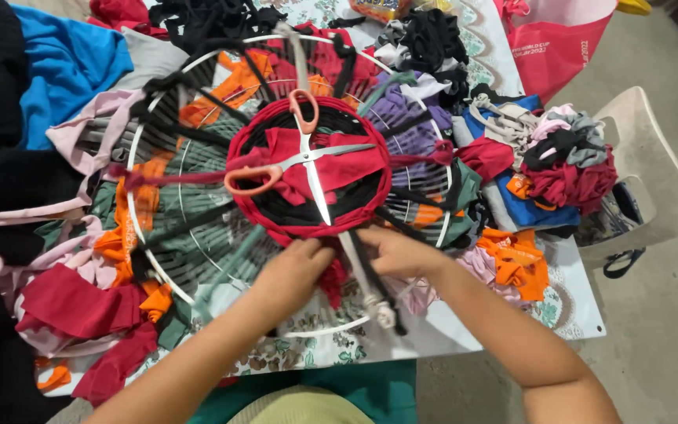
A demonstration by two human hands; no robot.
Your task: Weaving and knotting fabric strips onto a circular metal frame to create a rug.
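Both hands work at the near edge of a round woven rag mat [308, 169] strung on a white hoop [131, 228]. The left hand [296, 267] is curled, pinching a red fabric strip [331, 279]. The right hand [394, 250] is closed around a pale strip [359, 271]. Orange-handled scissors [300, 157] lie open on the mat's centre, among fabric scraps [519, 259] on the table.
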